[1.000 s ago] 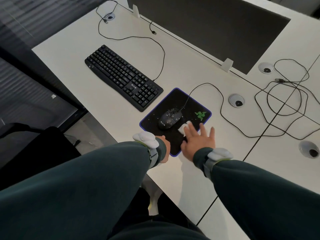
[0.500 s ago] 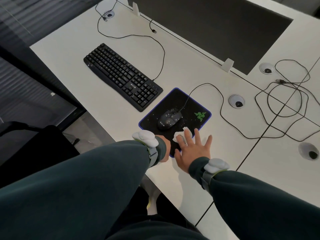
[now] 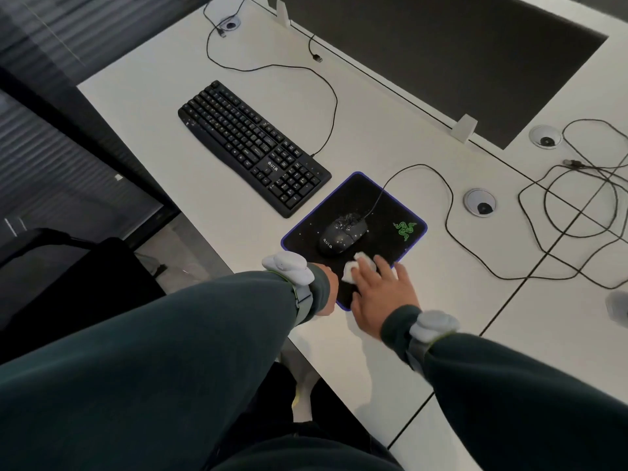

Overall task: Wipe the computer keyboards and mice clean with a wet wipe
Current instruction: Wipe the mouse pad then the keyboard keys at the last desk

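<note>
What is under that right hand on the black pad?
A white wipe, pressed onto the mouse pad beside the mouse. Only its crumpled edge shows; the right hand covers the rest.

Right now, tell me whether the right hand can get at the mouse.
Probably yes. The right hand presses the wipe on the mouse pad just short of the mouse, and nothing lies between them.

**Keyboard, mouse and wipe**

The black corded keyboard (image 3: 253, 147) lies flat and slanted on the white bench (image 3: 373, 137), at ten o'clock from the black, white-speckled mouse (image 3: 343, 234). A crumpled white wet wipe (image 3: 350, 268) sits just beside the mouse, at its six o'clock.
</note>
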